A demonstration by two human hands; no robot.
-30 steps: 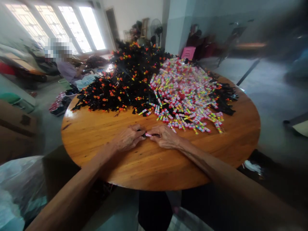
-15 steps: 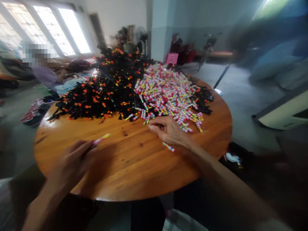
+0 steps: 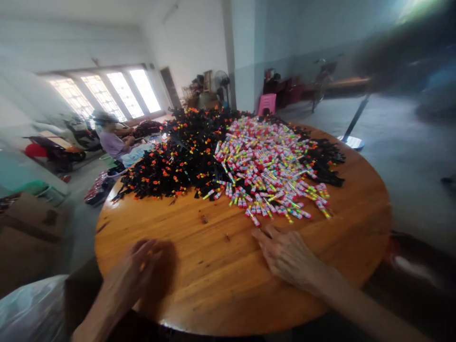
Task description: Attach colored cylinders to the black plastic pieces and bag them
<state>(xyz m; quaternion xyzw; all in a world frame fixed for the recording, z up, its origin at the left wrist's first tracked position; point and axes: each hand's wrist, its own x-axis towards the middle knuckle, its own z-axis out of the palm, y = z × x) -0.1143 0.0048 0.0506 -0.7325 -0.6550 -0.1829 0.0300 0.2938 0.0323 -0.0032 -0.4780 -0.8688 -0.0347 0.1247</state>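
My right hand (image 3: pixel 285 249) lies palm down on the round wooden table, fingers stretched forward and slightly apart. Its fingertips are just in front of a small pink-and-white printed tube (image 3: pixel 254 220) at the near edge of a heap of such tubes (image 3: pixel 263 161). On the left, my left hand (image 3: pixel 137 266) hovers over the table's near side with its fingers curled in. It is a little blurred, and whatever its fingers hold is hidden. Beyond it spreads a large pile of black pieces with orange and yellow tips (image 3: pixel 171 166).
The wooden table (image 3: pixel 213 285) has a curved edge. Past it on the left, a person (image 3: pixel 114 137) sits by another work surface. A pink stool (image 3: pixel 267 103), a fan (image 3: pixel 223 83) and a stand with a round base (image 3: pixel 351 141) are farther back. Cardboard boxes (image 3: pixel 32 228) stand at left.
My view has shifted, so the table appears lower and farther right. My right hand has drawn back from the tube heap. The pink-and-yellow tube in my left hand no longer shows.
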